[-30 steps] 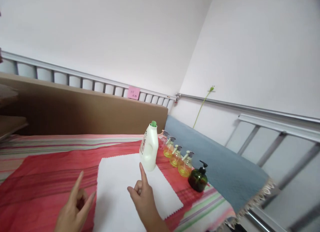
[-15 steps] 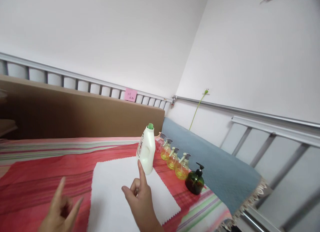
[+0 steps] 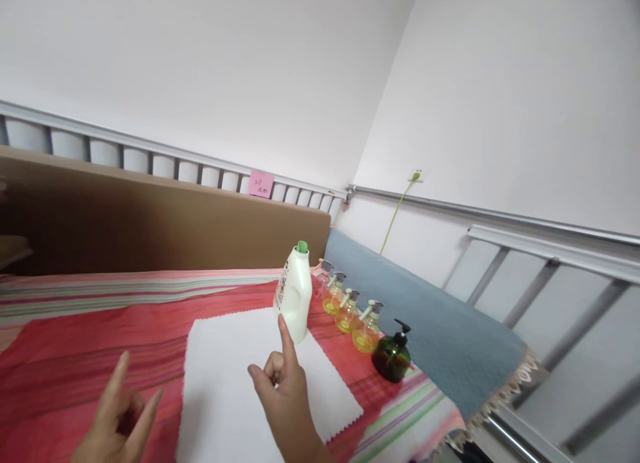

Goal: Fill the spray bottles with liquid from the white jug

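My left hand (image 3: 116,416) is over the red striped cloth at the lower left, thumb and index finger spread apart, the other fingers curled, holding nothing. Above the white sheet (image 3: 215,376) with zigzag edges is my right hand (image 3: 283,383), in the same shape and likewise holding nothing. Its index fingertip overlaps the base of a white jug-like bottle (image 3: 298,296) in view; whether it touches I cannot tell. The bottle stands upright at the sheet's far edge, a green spout in its neck. Right of it, pump bottles stand in a row, among them a yellow one (image 3: 367,335) and a dark green one (image 3: 391,360).
The red striped cloth (image 3: 120,330) covers the surface. A brown board (image 3: 150,230) rises behind it, with a pink note (image 3: 261,183) on the rail above. To the right lie a blue-grey fringed cover (image 3: 430,316) and metal bars (image 3: 540,290). A green cord (image 3: 397,213) hangs from a wall socket.
The view has shifted very slightly. Both hands keep the same pose and nearly the same place, and the bottles stand where they stood.
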Available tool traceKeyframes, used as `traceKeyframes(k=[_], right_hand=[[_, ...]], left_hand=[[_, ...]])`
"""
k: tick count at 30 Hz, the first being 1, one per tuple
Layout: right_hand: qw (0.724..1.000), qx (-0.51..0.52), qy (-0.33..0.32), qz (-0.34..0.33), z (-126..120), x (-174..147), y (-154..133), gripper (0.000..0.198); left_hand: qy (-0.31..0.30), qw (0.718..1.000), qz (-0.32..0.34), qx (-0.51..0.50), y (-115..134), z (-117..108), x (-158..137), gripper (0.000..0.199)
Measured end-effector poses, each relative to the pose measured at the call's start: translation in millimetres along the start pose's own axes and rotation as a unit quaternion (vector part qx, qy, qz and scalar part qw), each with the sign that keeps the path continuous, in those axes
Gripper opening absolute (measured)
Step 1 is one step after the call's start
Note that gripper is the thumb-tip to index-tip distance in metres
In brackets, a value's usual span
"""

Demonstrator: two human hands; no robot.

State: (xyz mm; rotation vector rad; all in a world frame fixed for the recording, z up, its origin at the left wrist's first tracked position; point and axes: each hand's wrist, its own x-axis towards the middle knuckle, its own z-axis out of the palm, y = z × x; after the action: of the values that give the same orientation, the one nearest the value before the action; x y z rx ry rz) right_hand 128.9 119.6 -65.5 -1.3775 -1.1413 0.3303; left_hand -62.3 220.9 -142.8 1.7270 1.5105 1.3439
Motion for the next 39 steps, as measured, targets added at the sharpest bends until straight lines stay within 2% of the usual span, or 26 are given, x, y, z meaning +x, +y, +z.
traceKeyframes(k=[3,7,15,21,24,28,30,39], right_hand=[[1.000,0.004,0.001,0.004,1,-1,5,0.080],[1.000,-0.008,-0.003,-0.011,2,-1,9,0.082],[1.000,-0.008,-0.011,-0.005,0,-3,13,0.078],[0.998,-0.063,0.030,0.011,-4,7,14,0.076],[0.996,-0.075,0.035,0.041,-4,16,33,0.075],[0.985,-0.053,0.003,0.165,1,19,74,0.087],[0.979,-0.045,-0.008,0.197,2,18,89,0.090],[0.982,-0.042,-0.021,0.184,1,19,99,0.095]], left_hand=[[-0.020,0.999,0.032,-0.001,0,2,-3,0.083],[-0.034,0.997,0.057,-0.026,-6,6,-2,0.089],[-0.050,0.997,0.050,-0.025,2,8,-3,0.091],[-0.028,0.998,0.054,0.019,11,2,-5,0.081],[-0.058,0.996,0.068,0.021,1,7,-3,0.082],[-0.134,0.988,0.079,0.024,-19,26,-4,0.079],[-0.152,0.985,0.074,0.038,-27,35,-6,0.077],[-0.182,0.979,0.071,0.052,-52,42,-2,0.081]])
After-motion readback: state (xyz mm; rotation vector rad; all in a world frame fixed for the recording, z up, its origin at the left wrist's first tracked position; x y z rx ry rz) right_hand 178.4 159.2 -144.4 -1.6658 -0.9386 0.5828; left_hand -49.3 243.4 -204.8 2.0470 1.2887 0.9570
